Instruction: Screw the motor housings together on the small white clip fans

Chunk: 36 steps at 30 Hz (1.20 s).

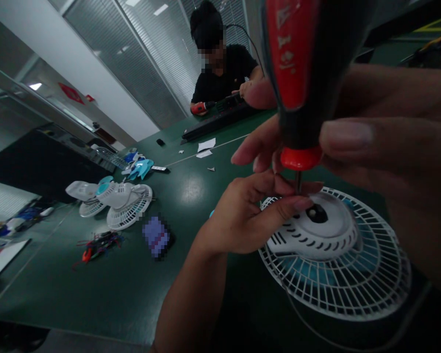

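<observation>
- The fan (325, 235) lies on the green table (191, 279), its white back housing upward and blue blades (310, 272) showing through the bars.
- The left hand (246, 213) reaches over the fan's left edge, so most of the fan lies to the right of and below its fingertips. Thumb and forefinger are nearly together around the lower shaft of the screwdriver (306, 103); whether they grip it or some small piece is hidden.
- The right hand (375, 137) is above the fan, fingers curled around the screwdriver handle. The handle stands almost upright over the fan, shaft pointing down; its tip is hidden.
- Just right of the left thumb, the fan's housing has a dark opening (317, 213).
- Well left of the fan are other fans (128, 211) and a wire bundle (101, 242).
- Beyond the fan, a co-worker (224, 68) holds a red tool (198, 108).
</observation>
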Tool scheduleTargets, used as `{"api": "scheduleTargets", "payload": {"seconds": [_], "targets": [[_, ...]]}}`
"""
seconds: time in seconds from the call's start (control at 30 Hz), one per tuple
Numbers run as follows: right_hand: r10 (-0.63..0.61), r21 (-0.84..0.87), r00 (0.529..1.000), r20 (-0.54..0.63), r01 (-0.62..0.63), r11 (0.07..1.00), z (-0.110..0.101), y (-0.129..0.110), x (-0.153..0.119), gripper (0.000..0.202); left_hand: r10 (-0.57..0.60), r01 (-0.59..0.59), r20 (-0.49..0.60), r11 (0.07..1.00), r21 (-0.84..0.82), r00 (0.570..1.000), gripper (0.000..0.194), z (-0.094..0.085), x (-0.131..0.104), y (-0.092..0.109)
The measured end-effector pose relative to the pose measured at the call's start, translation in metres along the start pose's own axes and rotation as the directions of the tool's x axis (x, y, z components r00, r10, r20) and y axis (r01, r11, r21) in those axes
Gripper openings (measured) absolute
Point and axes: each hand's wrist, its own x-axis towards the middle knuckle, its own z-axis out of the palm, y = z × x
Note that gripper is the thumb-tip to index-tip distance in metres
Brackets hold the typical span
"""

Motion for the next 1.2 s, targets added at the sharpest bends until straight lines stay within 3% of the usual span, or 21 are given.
{"api": "scheduleTargets", "payload": {"seconds": [0.1, 0.23, 0.3, 0.4, 0.47, 0.6, 0.7, 0.77, 0.9, 1.07, 1.13, 1.2], "targets": [[0.006, 0.030, 1.000, -0.016, -0.006, 1.000, -0.005, 0.000, 0.008, 0.040, 0.024, -0.024, 0.013, 1.000, 0.010, 1.000, 0.014, -0.001, 0.000, 0.002], [0.010, 0.025, 1.000, 0.027, -0.010, 1.000, -0.012, 0.005, 0.019, 0.029, 0.055, -0.052, -0.024, 0.994, 0.097, 0.998, 0.019, 0.000, 0.002, 0.000], [-0.025, -0.005, 1.000, -0.008, 0.025, 1.000, -0.016, 0.010, 0.020, 0.028, 0.068, -0.062, -0.046, 0.991, 0.117, 0.997, 0.021, 0.001, 0.004, -0.004], [-0.132, -0.147, 0.985, -0.106, 0.116, 0.982, -0.020, 0.022, 0.016, 0.046, 0.093, -0.080, -0.092, 0.988, 0.134, 0.991, 0.028, 0.001, 0.005, -0.008], [-0.135, -0.197, 0.984, -0.115, 0.111, 0.974, -0.021, 0.027, 0.013, 0.053, 0.082, -0.064, -0.106, 0.985, 0.158, 0.991, 0.028, 0.001, 0.005, -0.010], [-0.011, -0.013, 1.000, -0.019, 0.011, 1.000, -0.012, 0.018, 0.016, 0.038, 0.065, -0.052, -0.076, 0.985, 0.163, 0.995, 0.025, 0.000, 0.002, -0.009], [0.146, 0.159, 0.989, 0.013, -0.146, 0.976, -0.008, 0.004, 0.021, 0.052, 0.057, -0.055, -0.040, 0.997, 0.053, 0.998, 0.022, 0.001, 0.001, -0.007], [0.209, 0.184, 0.977, 0.034, -0.211, 0.960, -0.010, -0.002, 0.023, 0.058, 0.013, -0.013, -0.025, 1.000, -0.006, 1.000, 0.020, 0.002, 0.000, -0.004], [0.215, 0.180, 0.974, 0.072, -0.225, 0.958, -0.016, -0.003, 0.023, 0.041, -0.031, 0.031, 0.018, 0.999, 0.010, 0.999, 0.017, 0.000, -0.002, 0.002], [0.168, 0.166, 0.986, 0.015, -0.168, 0.972, -0.014, 0.002, 0.024, 0.030, 0.012, -0.014, 0.023, 0.995, 0.100, 1.000, 0.018, -0.001, 0.000, 0.003], [0.087, 0.115, 0.996, -0.001, -0.087, 0.990, -0.016, 0.009, 0.024, 0.028, 0.007, -0.006, -0.019, 0.997, 0.070, 1.000, 0.023, 0.001, 0.002, 0.000], [-0.023, 0.033, 1.000, -0.010, 0.023, 0.999, -0.019, 0.018, 0.021, 0.039, -0.002, 0.006, -0.082, 0.999, 0.051, 0.997, 0.028, 0.004, 0.003, -0.003]]}}
